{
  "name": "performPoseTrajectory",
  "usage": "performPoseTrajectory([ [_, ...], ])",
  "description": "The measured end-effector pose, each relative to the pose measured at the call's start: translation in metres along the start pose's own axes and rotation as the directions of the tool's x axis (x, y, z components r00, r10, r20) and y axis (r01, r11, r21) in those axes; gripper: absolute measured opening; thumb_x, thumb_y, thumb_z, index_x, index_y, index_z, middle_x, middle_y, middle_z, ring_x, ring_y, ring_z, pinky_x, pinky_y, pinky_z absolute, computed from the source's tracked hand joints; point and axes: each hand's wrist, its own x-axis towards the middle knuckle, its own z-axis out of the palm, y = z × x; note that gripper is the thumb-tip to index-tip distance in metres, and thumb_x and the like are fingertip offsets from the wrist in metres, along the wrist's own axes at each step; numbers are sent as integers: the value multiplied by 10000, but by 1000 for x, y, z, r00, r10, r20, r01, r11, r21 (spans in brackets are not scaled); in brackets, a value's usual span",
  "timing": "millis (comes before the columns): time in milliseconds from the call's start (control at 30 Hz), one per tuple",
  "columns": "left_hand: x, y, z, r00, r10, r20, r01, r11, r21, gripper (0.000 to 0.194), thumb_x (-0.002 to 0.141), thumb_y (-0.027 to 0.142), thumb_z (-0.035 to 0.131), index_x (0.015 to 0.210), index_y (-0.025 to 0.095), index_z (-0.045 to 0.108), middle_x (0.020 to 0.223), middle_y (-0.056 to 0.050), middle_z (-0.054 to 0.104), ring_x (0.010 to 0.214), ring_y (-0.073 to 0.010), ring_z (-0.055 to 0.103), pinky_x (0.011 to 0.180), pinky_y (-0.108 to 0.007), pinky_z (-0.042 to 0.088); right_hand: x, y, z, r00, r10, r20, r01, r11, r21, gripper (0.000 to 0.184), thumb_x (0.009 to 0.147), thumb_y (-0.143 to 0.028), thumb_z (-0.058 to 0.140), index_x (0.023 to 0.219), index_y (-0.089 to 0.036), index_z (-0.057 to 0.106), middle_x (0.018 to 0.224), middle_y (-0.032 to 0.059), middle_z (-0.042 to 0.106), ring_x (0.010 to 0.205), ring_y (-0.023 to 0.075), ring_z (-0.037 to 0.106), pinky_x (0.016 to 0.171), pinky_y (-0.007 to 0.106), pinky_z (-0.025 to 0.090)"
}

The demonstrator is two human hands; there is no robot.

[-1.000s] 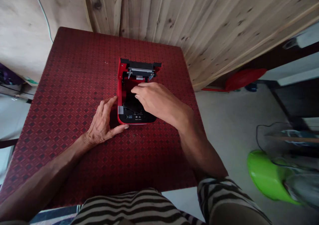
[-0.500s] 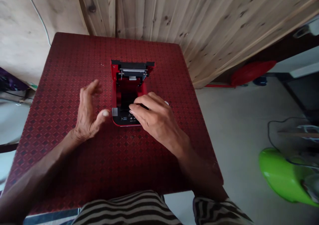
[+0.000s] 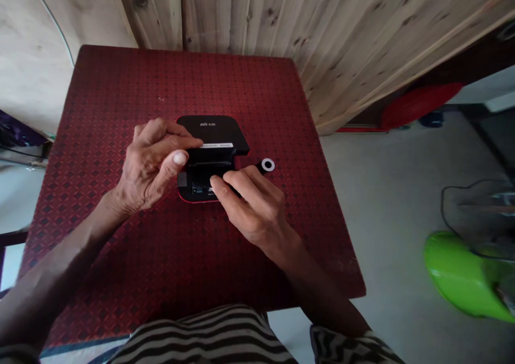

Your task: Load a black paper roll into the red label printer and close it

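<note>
A small red and black printer (image 3: 217, 129) sits mid-table with its black lid down and a white paper strip (image 3: 217, 145) at the lid's front edge. My left hand (image 3: 151, 162) pinches the lid's front left corner between thumb and fingers. My right hand (image 3: 253, 208) lies with its fingers stretched over the printer's front right part and button panel. A short black piece with a white ring (image 3: 266, 165) pokes out just past those fingers, beside the printer; whether it is held is unclear.
The red patterned table (image 3: 120, 85) stands against a wooden plank wall (image 3: 261, 15). To the right the floor holds a green plastic object (image 3: 462, 278), a cable and a red item by the wall. Striped clothing shows at the near edge.
The printer's lid was up with the red inside showing; now it is down. My left hand rose from the table onto the lid. My right hand drew back to the front.
</note>
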Motion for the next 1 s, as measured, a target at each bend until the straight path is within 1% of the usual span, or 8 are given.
performPoseTrajectory([
  [100, -17, -4, 4, 998, 33, 56, -36, 997, 63, 567, 1096, 641, 316, 1237, 324, 765, 1214, -33, 733, 1098, -254, 681, 1074, -572, 493, -1, -3, -1, 1000, -6, -14, 6, 1000, -23, 202, 1017, -43, 605, 1069, -183, 741, 855, 38, 688, 773, 174, 583, 672, 336, 516],
  [267, -27, -15, 8, 991, 32, 133, -50, 990, 135, 728, 972, 864, 344, 1257, 330, 747, 1256, -52, 727, 1164, -300, 662, 1086, -593, 479, -2, -6, 0, 1000, 27, -1, -27, 999, -23, 212, 1021, -48, 595, 1070, -200, 734, 869, 32, 684, 779, 176, 586, 677, 339, 520],
  [433, -26, -19, 9, 973, 215, 86, -226, 963, 146, 673, 925, 856, 539, 1316, 334, 703, 1287, -84, 700, 1158, -311, 655, 1017, -590, 503, -3, -5, 4, 1000, 28, -7, -28, 999, -17, 209, 1020, -55, 597, 1120, -187, 725, 898, 45, 708, 797, 186, 608, 688, 349, 543],
  [600, -27, -21, 12, 973, 189, 135, -213, 958, 192, 774, 811, 953, 583, 1279, 350, 709, 1289, -79, 693, 1203, -331, 642, 1051, -602, 506, -2, -3, 0, 1000, 20, -14, -20, 1000, 0, 168, 1046, -201, 646, 1197, -171, 713, 961, 77, 745, 815, 201, 647, 728, 364, 579],
  [700, -32, -21, 17, 974, 215, 77, -226, 956, 188, 714, 881, 882, 581, 1341, 344, 672, 1325, -99, 671, 1211, -342, 639, 1026, -608, 516, -9, -4, -9, 997, 62, -44, -60, 998, 32, 218, 1043, -247, 671, 1250, -185, 695, 981, 77, 752, 824, 199, 668, 763, 359, 584],
  [833, -42, -11, 26, 990, 138, 13, -139, 980, 144, 720, 968, 835, 454, 1445, 317, 603, 1417, -134, 590, 1319, -371, 586, 1104, -632, 492, -33, -10, -12, 987, 140, -83, -124, 976, 180, 75, 1044, -243, 653, 1053, -197, 711, 815, 38, 712, 722, 181, 641, 689, 338, 542],
  [867, -46, -8, 28, 994, 111, -4, -110, 985, 130, 731, 969, 831, 455, 1473, 314, 575, 1442, -137, 566, 1349, -377, 568, 1126, -629, 489, -41, -13, -8, 986, 151, -72, -131, 964, 229, 111, 1052, -248, 633, 984, -200, 707, 781, 31, 700, 698, 174, 631, 674, 330, 533],
  [1000, -66, 4, 32, 991, 56, -123, -36, 987, 158, 701, 951, 676, 669, 1515, 296, 503, 1380, -144, 580, 1289, -353, 603, 1081, -567, 548, -72, -26, 21, 981, 183, 67, -195, 914, 356, 320, 1081, -260, 582, 774, -202, 652, 711, 15, 662, 648, 146, 611, 645, 291, 504],
])
